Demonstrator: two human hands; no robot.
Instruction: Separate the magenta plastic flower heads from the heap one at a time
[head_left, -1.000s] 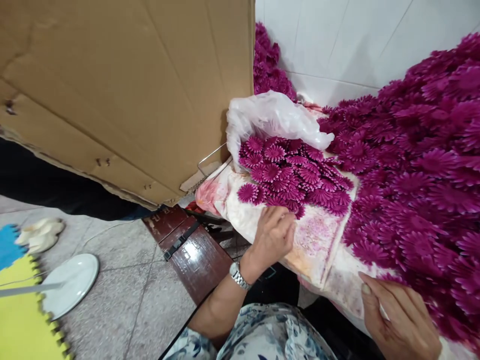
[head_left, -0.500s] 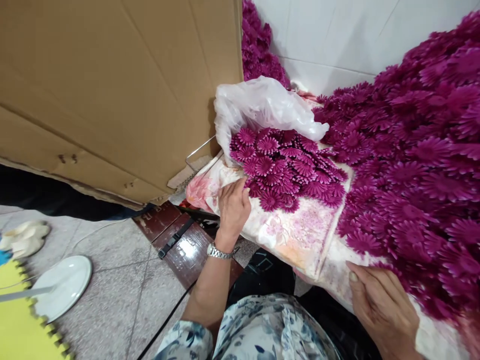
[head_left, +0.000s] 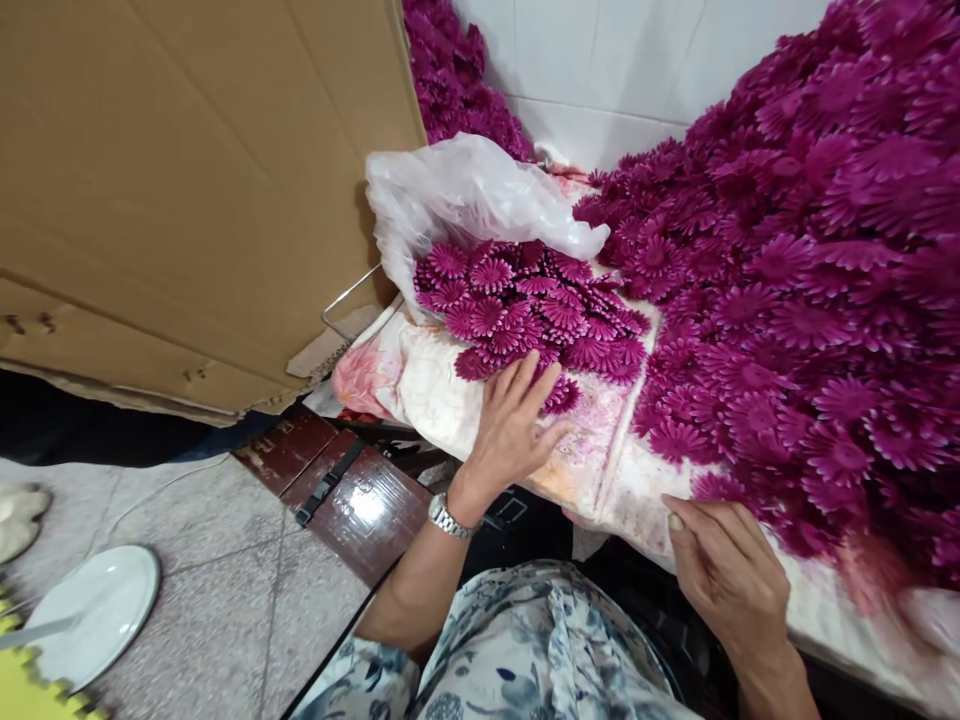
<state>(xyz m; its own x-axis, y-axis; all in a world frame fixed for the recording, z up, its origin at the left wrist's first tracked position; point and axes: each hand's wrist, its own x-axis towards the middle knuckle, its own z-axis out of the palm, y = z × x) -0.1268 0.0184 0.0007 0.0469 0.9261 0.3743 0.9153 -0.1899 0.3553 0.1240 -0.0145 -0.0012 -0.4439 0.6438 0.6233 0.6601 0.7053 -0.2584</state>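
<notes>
Fingers spread, my left hand (head_left: 512, 425) reaches over the near edge of a small heap of magenta artificial flower heads (head_left: 525, 310); its fingertips touch or hover just over the nearest ones. A translucent white plastic bag (head_left: 480, 190) lies crumpled around the back of that heap. To the right, close to the cloth's front edge, my right hand (head_left: 731, 565) is closed, thumb against the fingers; whether anything small is pinched there I cannot make out. Beneath both lies a stained white quilted cloth (head_left: 442, 375) with pink patches. A much larger pile of magenta flower heads (head_left: 795, 330) rises beside my right hand.
A big cardboard box (head_left: 202, 190) stands at the left, with a bent metal wire (head_left: 349, 295) beside it. White tiled wall (head_left: 585, 50) closes off the back. Below are a brown wooden bench (head_left: 375, 505) with a black strap and a round white base (head_left: 97, 615) on the floor.
My left hand has moved right from the cloth beside the small heap onto its near edge, and its fingers have spread. My right hand stays closed near the cloth's edge. The view has shifted right.
</notes>
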